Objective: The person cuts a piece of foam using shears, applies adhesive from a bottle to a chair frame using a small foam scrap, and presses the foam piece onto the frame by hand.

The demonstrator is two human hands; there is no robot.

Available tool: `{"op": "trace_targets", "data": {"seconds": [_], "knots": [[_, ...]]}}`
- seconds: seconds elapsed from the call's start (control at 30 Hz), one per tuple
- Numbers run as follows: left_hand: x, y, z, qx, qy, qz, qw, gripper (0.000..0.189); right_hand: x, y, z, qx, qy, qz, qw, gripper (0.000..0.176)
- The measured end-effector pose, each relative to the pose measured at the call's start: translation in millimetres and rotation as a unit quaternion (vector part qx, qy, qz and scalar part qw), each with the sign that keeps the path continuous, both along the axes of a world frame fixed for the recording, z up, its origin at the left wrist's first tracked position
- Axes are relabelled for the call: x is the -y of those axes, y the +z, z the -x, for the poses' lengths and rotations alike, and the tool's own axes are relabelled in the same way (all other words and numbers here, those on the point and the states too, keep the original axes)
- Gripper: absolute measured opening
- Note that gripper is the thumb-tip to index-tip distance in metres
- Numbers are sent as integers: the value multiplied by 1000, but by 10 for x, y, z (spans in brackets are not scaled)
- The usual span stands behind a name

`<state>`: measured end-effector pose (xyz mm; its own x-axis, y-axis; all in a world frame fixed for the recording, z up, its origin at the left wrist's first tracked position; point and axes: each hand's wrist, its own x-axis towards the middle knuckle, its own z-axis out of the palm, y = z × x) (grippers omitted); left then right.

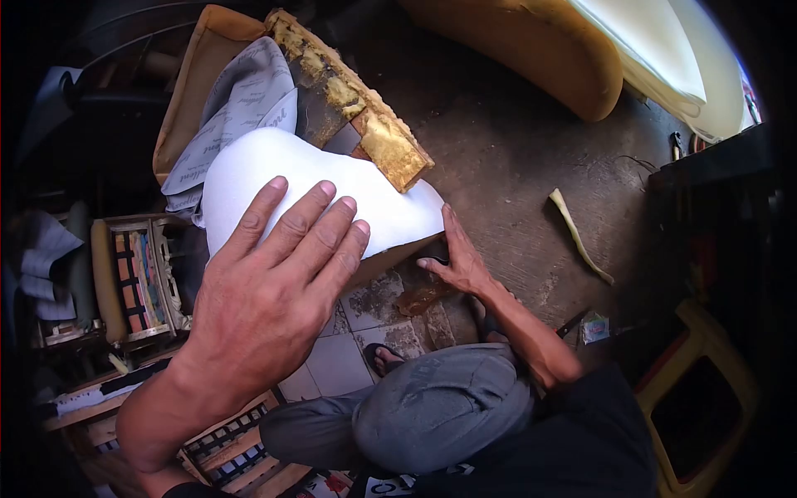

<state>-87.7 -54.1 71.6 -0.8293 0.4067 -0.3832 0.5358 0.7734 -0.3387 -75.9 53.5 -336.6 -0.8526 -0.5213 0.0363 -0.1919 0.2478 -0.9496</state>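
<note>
A smooth white padded piece (278, 162) with a curved outline lies in front of me; its lower edge shows a darker side. Over its near part my left hand (278, 282) is laid flat, fingers stretched out and slightly spread. At the right corner of the same piece, my right hand (465, 257) grips the edge, with the fingers along the corner and the thumb under the rim. A rough board with yellowish foam or glue remnants (386, 149) touches the white piece at its far side. Grey printed cloth (241, 108) lies behind it.
Tan upholstered cushions (531, 50) stand at the upper right. A pale strip (573, 232) lies on the dark floor, with a small packet (594, 328) nearer. Wooden frames with webbing (137, 278) stand at left. A yellow frame (706, 398) is at lower right.
</note>
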Motion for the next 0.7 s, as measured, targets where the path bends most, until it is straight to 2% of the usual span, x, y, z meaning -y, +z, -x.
{"op": "trace_targets", "data": {"seconds": [0.03,0.1,0.17,0.23,0.27,0.3,0.33,0.4,0.43,0.5,0.57,0.63,0.67,0.7], "knots": [[29,-6,13,-2,-4,-1,1000,41,-108,51,51,-2,-4,-1,1000,105],[82,-34,-19,-13,-11,-6,1000,43,-480,192,-36,44,3,-28,999,78],[108,3,-7,-18,-19,-19,999,46,-849,276,-246,98,-123,-60,986,44],[241,63,-53,-42,-6,-90,995,49,-1314,195,-564,128,-199,-184,954,26],[336,80,-100,-47,-8,-113,992,58,-1536,217,-717,172,-196,-285,922,23],[428,58,-167,-56,-2,-107,993,58,-1722,306,-860,217,-168,-393,878,27],[519,3,-265,-82,23,-175,981,60,-1935,138,-1115,233,-145,-456,847,34],[703,-169,-482,-113,75,-295,946,74,-2245,-68,-1586,243,-126,-421,865,47],[754,-261,-543,-121,75,-294,945,74,-2169,-11,-1602,235,-128,-420,867,47],[752,-408,-656,-162,93,-325,927,77,-2039,149,-1684,279,-145,-452,835,58],[744,-419,-668,-180,96,-338,919,80,-2045,40,-1771,265,-171,-436,843,61],[803,-383,-626,-160,71,-335,926,81,-2022,60,-1813,276,-235,-395,844,67],[808,-299,-600,-145,74,-336,928,79,-2020,168,-1830,316,-295,-280,857,70],[830,-208,-574,-153,72,-337,926,79,-2004,99,-1838,308,-296,-279,860,70]]}}
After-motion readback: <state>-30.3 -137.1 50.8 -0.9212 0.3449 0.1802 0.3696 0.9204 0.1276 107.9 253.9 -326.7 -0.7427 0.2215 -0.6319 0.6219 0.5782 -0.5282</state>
